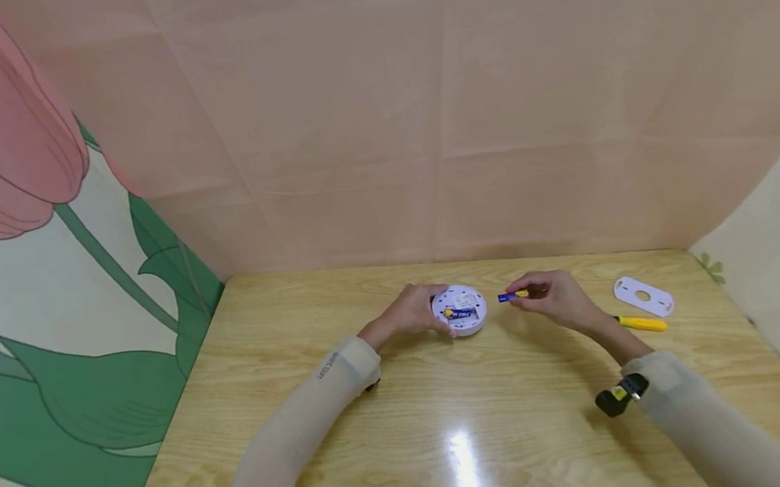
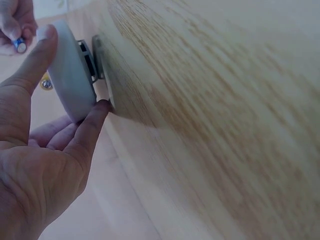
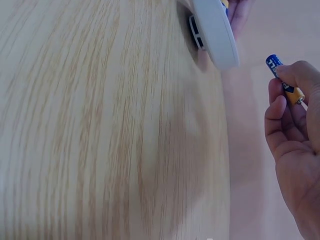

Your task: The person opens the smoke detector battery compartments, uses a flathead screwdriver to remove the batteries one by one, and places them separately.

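My left hand [image 1: 411, 310] grips a round white smoke detector [image 1: 466, 331] by its left edge, thumb on one face and fingers beneath. Its back faces up toward the head camera, tilted, with a blue and yellow battery [image 1: 463, 314] lying in the recess. Dark vents show on its underside in the left wrist view. Just to the right, my right hand [image 1: 559, 300] pinches a second blue and yellow battery [image 3: 274, 63] between thumb and fingers. Its blue end points at the detector, with a gap between them.
A white oblong plate [image 1: 661, 304] with a round centre hole lies on the wooden table [image 1: 352, 448] at the right. Beside it is a yellow-handled tool [image 1: 642, 323], partly hidden behind the right wrist. A pink cloth wall [image 1: 352, 123] rises at the table's far edge.
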`<action>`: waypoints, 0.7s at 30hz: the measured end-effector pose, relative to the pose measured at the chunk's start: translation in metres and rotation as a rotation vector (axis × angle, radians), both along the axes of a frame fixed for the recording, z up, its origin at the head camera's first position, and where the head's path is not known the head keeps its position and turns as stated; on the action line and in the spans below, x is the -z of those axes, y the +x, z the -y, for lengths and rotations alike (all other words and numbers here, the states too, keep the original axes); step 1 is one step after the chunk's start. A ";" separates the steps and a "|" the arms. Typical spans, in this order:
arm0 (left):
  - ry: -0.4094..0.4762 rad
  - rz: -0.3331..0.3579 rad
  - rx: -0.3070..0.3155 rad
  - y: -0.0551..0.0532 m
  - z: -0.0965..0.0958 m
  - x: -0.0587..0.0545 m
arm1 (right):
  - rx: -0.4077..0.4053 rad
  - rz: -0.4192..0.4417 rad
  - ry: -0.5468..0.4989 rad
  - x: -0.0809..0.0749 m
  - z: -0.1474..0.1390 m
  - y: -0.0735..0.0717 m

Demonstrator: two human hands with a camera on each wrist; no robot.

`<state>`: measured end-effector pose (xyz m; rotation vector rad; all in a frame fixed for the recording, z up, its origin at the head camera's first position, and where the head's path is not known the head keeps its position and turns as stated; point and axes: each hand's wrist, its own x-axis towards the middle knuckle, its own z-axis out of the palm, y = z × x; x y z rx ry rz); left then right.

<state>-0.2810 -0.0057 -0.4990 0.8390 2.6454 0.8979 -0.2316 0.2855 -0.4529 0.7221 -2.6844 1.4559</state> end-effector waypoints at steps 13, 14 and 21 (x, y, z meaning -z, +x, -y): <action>0.021 0.024 -0.012 0.000 0.002 0.000 | 0.064 -0.037 0.034 0.025 -0.043 -0.013; 0.023 0.026 -0.012 0.000 0.002 0.000 | 0.071 -0.037 0.036 0.026 -0.046 -0.013; 0.020 0.033 -0.018 0.000 0.001 0.002 | 0.129 0.020 0.065 0.025 -0.068 -0.011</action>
